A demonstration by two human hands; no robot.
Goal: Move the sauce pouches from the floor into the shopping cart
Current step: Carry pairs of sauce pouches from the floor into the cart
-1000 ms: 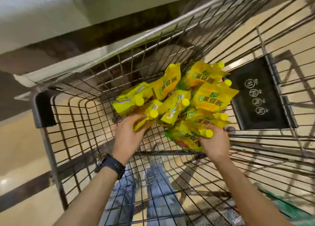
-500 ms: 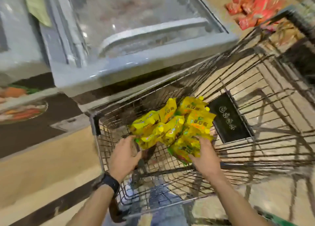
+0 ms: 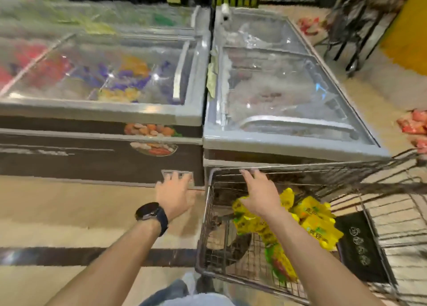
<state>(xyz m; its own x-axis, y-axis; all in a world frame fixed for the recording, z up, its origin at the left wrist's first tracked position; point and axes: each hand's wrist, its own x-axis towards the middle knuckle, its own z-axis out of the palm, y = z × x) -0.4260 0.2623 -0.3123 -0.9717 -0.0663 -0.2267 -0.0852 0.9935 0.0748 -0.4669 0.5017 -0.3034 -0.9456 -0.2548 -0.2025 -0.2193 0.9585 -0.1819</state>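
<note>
Several yellow sauce pouches (image 3: pixel 316 222) lie in a heap inside the wire shopping cart (image 3: pixel 208 225), at the lower right. My right hand (image 3: pixel 260 192) hovers above the cart with fingers straight and holds nothing. My left hand (image 3: pixel 173 191), with a black watch on the wrist, is spread open left of the cart's corner, above the floor. More red pouches (image 3: pixel 416 125) lie on the floor at the far right.
Two glass-topped chest freezers (image 3: pixel 284 98) (image 3: pixel 99 79) stand right behind the cart. A black panel (image 3: pixel 360 243) lies in the cart's base. A dark rack (image 3: pixel 355 28) stands at the back right, with other red packs (image 3: pixel 308 25) beside it. Tan floor lies to the left.
Both hands have let go of the yellow pouches, which now lie in the cart. The hands have lifted up and my view has risen away from the cart.
</note>
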